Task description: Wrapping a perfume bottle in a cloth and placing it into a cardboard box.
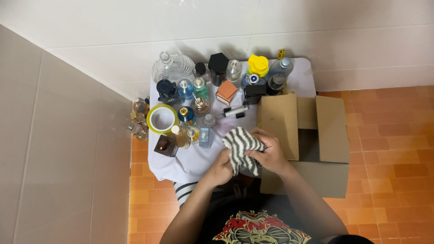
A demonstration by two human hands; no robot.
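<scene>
Both your left hand (223, 168) and right hand (270, 153) clamp the striped cloth (242, 147), its length running eleven to five o'clock.

One view only, from a camera worn on the person's head. It looks almost straight down from well above, taking in the whole small white-covered table (190, 165), the open cardboard box (332, 131) at its right side, and the orange tiled floor (393, 149) around both. The far wall fills the top of the frame and a side wall the left, meeting in a corner. The wearer's own chest and forearms enter from the bottom edge. No second view is available for comparison.
</scene>
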